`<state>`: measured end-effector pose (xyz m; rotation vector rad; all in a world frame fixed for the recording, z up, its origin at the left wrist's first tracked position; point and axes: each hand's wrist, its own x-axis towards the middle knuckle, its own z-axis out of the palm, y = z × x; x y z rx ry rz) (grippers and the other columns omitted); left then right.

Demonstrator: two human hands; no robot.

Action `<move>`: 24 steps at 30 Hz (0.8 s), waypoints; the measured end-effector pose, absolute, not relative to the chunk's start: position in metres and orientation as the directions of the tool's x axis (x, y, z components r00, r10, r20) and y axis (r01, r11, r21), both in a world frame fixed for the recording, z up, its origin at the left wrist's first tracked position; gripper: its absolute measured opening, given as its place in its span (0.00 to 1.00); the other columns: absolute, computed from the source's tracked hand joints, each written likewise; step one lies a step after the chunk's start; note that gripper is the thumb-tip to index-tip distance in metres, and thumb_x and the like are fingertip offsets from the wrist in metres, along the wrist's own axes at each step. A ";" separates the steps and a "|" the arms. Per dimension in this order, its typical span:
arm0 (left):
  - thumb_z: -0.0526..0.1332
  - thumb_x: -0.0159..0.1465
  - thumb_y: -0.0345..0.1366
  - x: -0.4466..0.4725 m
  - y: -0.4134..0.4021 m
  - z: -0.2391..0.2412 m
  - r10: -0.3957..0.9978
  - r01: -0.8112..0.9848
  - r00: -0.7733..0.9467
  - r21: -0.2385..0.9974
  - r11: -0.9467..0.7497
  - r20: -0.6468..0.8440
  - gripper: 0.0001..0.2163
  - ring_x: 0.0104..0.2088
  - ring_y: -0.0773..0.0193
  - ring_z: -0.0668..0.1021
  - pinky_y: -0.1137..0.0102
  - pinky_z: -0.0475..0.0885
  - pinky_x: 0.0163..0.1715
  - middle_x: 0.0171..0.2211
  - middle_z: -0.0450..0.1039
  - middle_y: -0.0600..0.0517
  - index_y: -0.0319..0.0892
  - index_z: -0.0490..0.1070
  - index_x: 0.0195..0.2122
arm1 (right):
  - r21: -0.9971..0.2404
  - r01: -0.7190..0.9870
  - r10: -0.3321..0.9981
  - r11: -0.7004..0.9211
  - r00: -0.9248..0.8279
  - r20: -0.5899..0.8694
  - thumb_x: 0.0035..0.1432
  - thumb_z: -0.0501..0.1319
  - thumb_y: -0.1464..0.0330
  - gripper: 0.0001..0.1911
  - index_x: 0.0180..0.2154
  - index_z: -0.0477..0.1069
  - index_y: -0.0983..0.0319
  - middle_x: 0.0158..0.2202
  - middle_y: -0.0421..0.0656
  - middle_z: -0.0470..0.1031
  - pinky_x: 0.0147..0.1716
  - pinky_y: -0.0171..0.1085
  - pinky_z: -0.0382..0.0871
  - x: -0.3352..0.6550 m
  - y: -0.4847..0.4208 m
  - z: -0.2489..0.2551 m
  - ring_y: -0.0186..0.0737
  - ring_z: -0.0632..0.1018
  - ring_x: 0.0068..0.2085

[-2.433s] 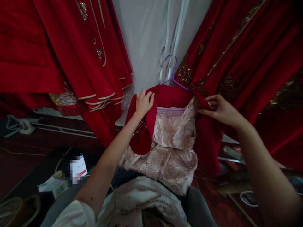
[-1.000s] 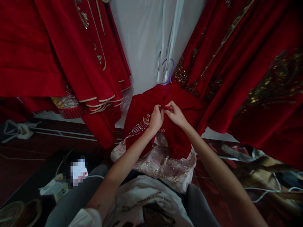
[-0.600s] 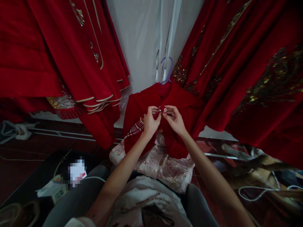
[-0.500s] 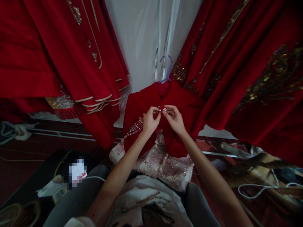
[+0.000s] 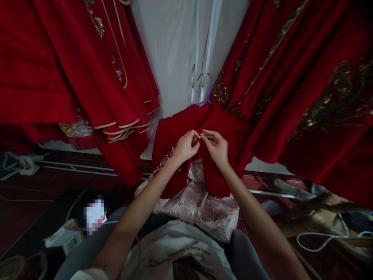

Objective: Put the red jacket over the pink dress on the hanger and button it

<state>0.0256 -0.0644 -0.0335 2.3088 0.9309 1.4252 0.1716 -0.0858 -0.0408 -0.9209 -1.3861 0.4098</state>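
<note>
At the top, see a white wall (image 5: 169,46). In the middle, pinching the front of the red jacket (image 5: 221,116) with left hand (image 5: 186,147) and right hand (image 5: 217,149). Best to go gently, keeping edges even.

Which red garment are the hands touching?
The middle red jacket, purple hanger at its neck: left hand and right hand touch it, not the garments hanging either side.

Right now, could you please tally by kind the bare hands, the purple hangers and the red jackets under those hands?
Left hand and right hand: 2
Purple hanger: 1
Red jacket: 1
Total: 4
</note>
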 end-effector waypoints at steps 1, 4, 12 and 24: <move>0.59 0.58 0.27 0.026 -0.065 -0.031 0.646 0.388 0.318 0.527 -0.756 0.694 0.07 0.31 0.69 0.74 0.73 0.71 0.33 0.33 0.71 0.53 0.43 0.65 0.36 | -0.753 0.262 0.734 0.604 0.187 0.654 0.57 0.63 0.64 0.14 0.45 0.77 0.61 0.44 0.45 0.79 0.43 0.38 0.77 0.172 -0.087 -0.040 0.39 0.80 0.43; 0.61 0.60 0.34 0.027 -0.066 -0.024 0.652 0.419 0.317 0.515 -0.748 0.689 0.05 0.27 0.70 0.73 0.74 0.69 0.29 0.28 0.70 0.54 0.42 0.64 0.31 | -0.757 0.265 0.744 0.597 0.170 0.647 0.58 0.63 0.65 0.14 0.45 0.79 0.60 0.46 0.44 0.80 0.49 0.40 0.76 0.176 -0.093 -0.036 0.41 0.81 0.45; 0.61 0.60 0.34 0.027 -0.069 -0.017 0.643 0.448 0.340 0.483 -0.752 0.686 0.05 0.26 0.70 0.72 0.74 0.68 0.28 0.26 0.70 0.54 0.41 0.65 0.30 | -0.817 0.214 0.813 0.535 0.133 0.567 0.55 0.66 0.64 0.19 0.49 0.77 0.60 0.47 0.42 0.80 0.52 0.44 0.75 0.182 -0.103 -0.030 0.44 0.81 0.46; 0.61 0.59 0.36 0.025 -0.077 -0.003 0.651 0.585 0.394 0.370 -0.722 0.649 0.06 0.26 0.66 0.73 0.71 0.67 0.28 0.28 0.72 0.52 0.41 0.66 0.29 | -0.823 0.157 0.814 0.546 0.134 0.566 0.53 0.68 0.63 0.17 0.44 0.78 0.62 0.45 0.45 0.81 0.49 0.42 0.76 0.183 -0.099 -0.030 0.44 0.82 0.43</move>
